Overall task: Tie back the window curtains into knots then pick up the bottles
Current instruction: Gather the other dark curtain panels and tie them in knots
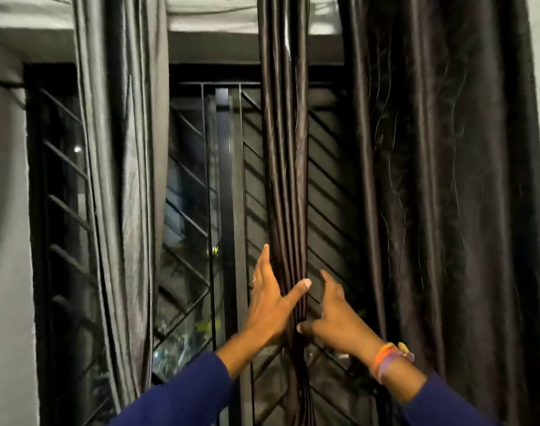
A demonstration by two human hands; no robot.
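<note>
A narrow dark brown curtain hangs gathered into a tight column in front of the window. My left hand reaches to its left side, fingers straight and passing behind the fabric, thumb stretched across the front folds. My right hand comes in from the right, its thumb tip touching the curtain lower down and its fingers spread out behind. The curtain sits between the two hands. No bottles are in view.
A grey curtain hangs at the left and a wide dark curtain at the right. Behind them is a black window grille with diagonal bars. A pale wall borders the left edge.
</note>
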